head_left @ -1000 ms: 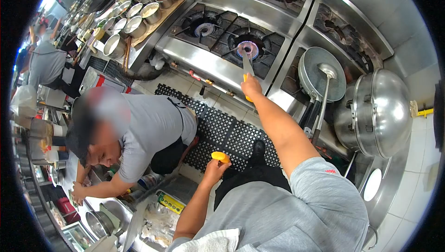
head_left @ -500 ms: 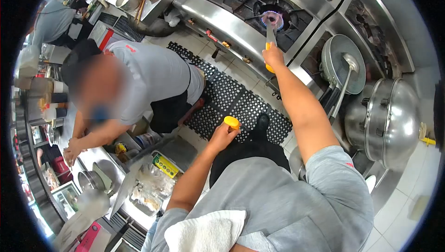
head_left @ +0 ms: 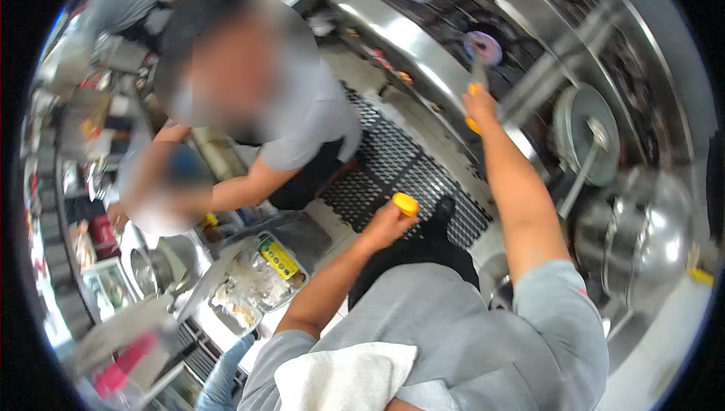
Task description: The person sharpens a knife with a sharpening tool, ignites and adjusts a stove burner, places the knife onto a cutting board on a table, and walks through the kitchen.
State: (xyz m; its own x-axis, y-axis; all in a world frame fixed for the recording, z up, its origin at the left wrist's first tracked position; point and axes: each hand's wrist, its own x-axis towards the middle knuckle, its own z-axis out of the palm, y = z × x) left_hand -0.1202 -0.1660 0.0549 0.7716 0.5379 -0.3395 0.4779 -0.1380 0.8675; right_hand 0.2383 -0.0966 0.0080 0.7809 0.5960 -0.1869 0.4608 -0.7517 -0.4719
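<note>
My right hand (head_left: 481,107) reaches forward, wrapped around the yellow handle of what looks like a knife (head_left: 479,71). Its metal blade extends over the lit gas burner (head_left: 483,47), tip at the flame. Low in front of my body, my left hand (head_left: 387,228) is closed on a round yellow piece (head_left: 405,203) resembling a cap or lid; whatever lies below it in the palm is hidden. The picture is smeared by motion, so the blade's outline is soft.
A co-worker (head_left: 317,116) in a grey shirt leans over the left counter. At right, a pan with a ladle (head_left: 596,135) rests on the stove beside a large steel pot (head_left: 642,233). A perforated black mat (head_left: 404,180) covers the floor. A plastic-filled tray (head_left: 253,282) sits at lower left.
The view has turned, shifting the stove and my hands rightward in the picture. The co-worker now appears larger and closer, with arms spread wider. Both my hands keep their holds.
</note>
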